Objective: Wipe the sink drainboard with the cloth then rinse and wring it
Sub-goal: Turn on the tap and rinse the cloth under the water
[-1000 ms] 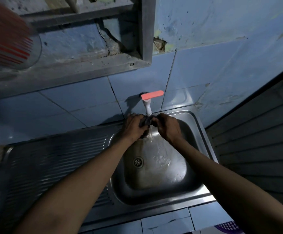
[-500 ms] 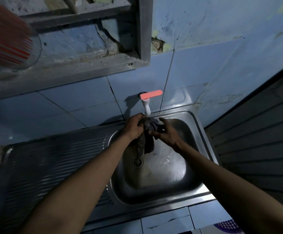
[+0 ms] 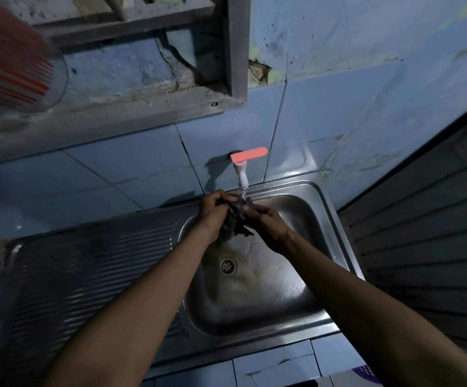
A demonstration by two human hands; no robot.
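Both hands hold the dark cloth (image 3: 236,216) up under the white tap (image 3: 242,177), over the back of the sink bowl (image 3: 304,208). The left hand (image 3: 212,216) has its fingers curled round one end of the cloth. The right hand (image 3: 268,222) pinches the other end with its thumb and fingers.

A second ago the cloth was squeezed into a tight ball between two fists. Half a second ago it hung down long toward the drain (image 3: 228,266). Now it is pulled back up into a loose bunch, with a ragged bit hanging below the hands. Water runs from the tap onto the cloth and spreads over the bottom of the bowl.

So the rinse looks to be going on, with the hands opening and bunching the cloth to wash it through. The ribbed drainboard (image 3: 87,269) on the left has nothing on it, and I cannot tell if it is wet. I think the last hard squeeze to get the water out is not yet done.
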